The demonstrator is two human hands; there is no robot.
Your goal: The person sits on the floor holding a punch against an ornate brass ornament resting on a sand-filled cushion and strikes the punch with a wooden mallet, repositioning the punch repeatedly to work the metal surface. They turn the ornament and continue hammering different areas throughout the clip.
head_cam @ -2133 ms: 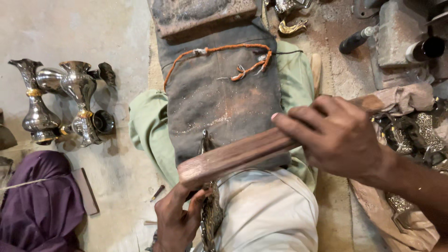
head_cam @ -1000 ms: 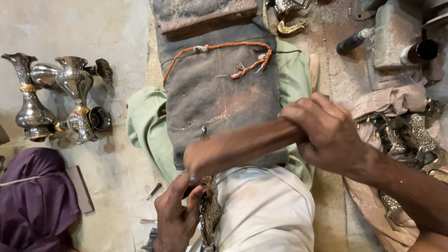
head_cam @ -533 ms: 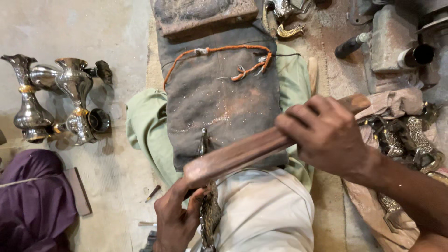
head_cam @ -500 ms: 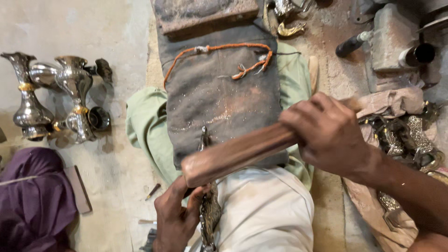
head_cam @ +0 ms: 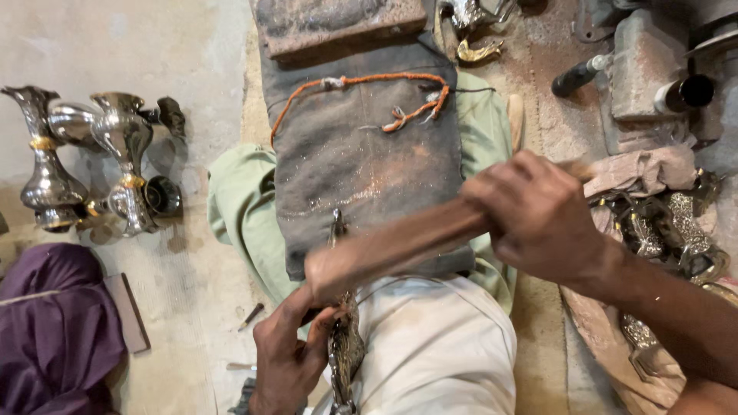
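My right hand (head_cam: 538,211) grips a long wooden stick (head_cam: 392,246) that slants down to the left and is blurred by motion. Its lower end lies over an ornate dark metal piece (head_cam: 344,350). My left hand (head_cam: 288,361) holds that piece upright against my white-clothed knee (head_cam: 438,346). A thin metal tip (head_cam: 336,224) of the piece pokes up past the stick. Behind them a dusty grey cloth pad (head_cam: 361,154) with an orange cord (head_cam: 361,81) covers my lap.
Several silver vases with gold bands (head_cam: 92,165) lie on the concrete floor at left. A purple cloth (head_cam: 54,330) is bunched at lower left. Ornate metal parts (head_cam: 661,223), a grey block (head_cam: 638,61) and a black-handled tool (head_cam: 580,74) crowd the right side.
The stick has slid back and forth along its length over the metal piece, with my right hand shifting left and right. My left hand has stayed on the piece.
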